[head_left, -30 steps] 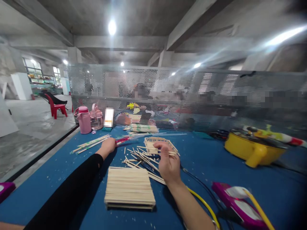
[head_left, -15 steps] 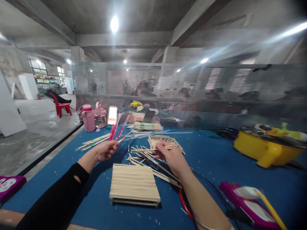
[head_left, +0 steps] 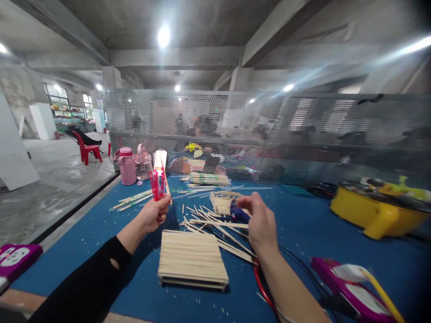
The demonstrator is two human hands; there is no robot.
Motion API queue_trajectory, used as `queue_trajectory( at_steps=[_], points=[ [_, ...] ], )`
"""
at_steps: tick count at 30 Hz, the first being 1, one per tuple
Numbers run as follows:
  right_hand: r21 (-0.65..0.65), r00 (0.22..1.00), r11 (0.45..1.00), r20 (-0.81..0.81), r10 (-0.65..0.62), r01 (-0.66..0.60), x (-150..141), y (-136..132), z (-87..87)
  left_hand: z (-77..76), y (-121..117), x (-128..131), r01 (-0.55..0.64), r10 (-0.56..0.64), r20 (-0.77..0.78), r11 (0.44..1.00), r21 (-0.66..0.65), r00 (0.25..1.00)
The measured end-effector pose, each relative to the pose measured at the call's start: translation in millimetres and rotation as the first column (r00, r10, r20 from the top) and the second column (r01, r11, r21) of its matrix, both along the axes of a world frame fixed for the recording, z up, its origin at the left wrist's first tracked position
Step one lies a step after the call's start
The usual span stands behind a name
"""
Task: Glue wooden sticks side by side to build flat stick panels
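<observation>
My left hand (head_left: 155,213) is closed around several red patterned plastic sleeves (head_left: 156,181), held upright, with a thin wooden stick beside them. My right hand (head_left: 261,220) curls around a dark blue tool (head_left: 238,212), which looks like a glue gun; the palm hides most of it. Between the hands, nearer to me, lies a block of pale sticks laid side by side (head_left: 191,255). Loose sticks (head_left: 215,222) spread behind it. A small stick-built frame (head_left: 222,204) stands just beyond the blue tool.
Packed chopsticks (head_left: 208,178) and a pink thermos (head_left: 127,168) stand at the back, before a perforated metal screen (head_left: 286,148). A yellow pan (head_left: 363,208) sits at right. Purple power strips (head_left: 350,287) lie at both sides, with cables near my right arm.
My right hand has let go of its stick, moved right and closed around the blue tool. My left hand has brought the red sleeves upright and together.
</observation>
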State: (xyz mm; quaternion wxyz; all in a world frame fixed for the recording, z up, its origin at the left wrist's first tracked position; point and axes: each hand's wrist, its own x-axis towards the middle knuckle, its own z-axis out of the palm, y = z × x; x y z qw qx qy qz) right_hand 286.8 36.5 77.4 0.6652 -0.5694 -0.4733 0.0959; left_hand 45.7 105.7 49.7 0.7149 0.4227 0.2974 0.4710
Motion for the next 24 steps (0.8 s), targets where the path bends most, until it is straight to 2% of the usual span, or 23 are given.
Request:
queue_trajectory(
  at_steps=[2,3,5,6,8,11,15,17,22,24],
  points=[
    [0.176,0.964,0.972,0.186,-0.191,0.158,-2,-6,3.2,1.8,-2,1,0.010,-0.011,0.017,1.000,0.028,1.000],
    [0.253,0.928,0.950,0.275,-0.252,0.183,-5,-9,4.3,2.9,-5,2,0.024,-0.024,0.021,0.999,0.042,0.999],
    [0.300,0.871,0.949,0.434,-0.231,0.102,-17,-15,4.7,5.3,-12,6,0.062,-0.063,0.021,0.996,0.070,0.998],
    [0.266,0.847,0.964,0.507,-0.160,0.023,-26,-17,4.0,6.2,-17,9,0.084,-0.085,0.016,0.993,0.081,0.996],
    [0.135,0.743,0.983,0.669,0.001,-0.122,-45,-22,1.6,6.8,-27,15,0.124,-0.125,0.000,0.988,0.097,0.992],
    [-0.024,0.619,0.976,0.770,0.155,-0.214,-71,-28,-2.4,5.2,-41,23,0.166,-0.164,-0.020,0.981,0.104,0.986],
    [-0.082,0.603,0.970,0.771,0.207,-0.228,-84,-30,-5.2,4.6,-47,27,0.182,-0.180,-0.026,0.979,0.089,0.983],
    [-0.128,0.602,0.967,0.762,0.239,-0.222,-83,-29,-6.4,7.4,-42,24,0.133,-0.134,0.013,0.987,0.086,0.991],
    [-0.236,0.528,0.942,0.782,0.330,-0.238,-85,-26,-12.8,16.5,-25,12,-0.153,0.144,0.211,0.988,0.027,0.967],
    [-0.230,0.523,0.943,0.787,0.326,-0.240,-89,-25,-16.4,16.7,-23,11,-0.154,0.148,0.221,0.988,0.009,0.964]
  ],
)
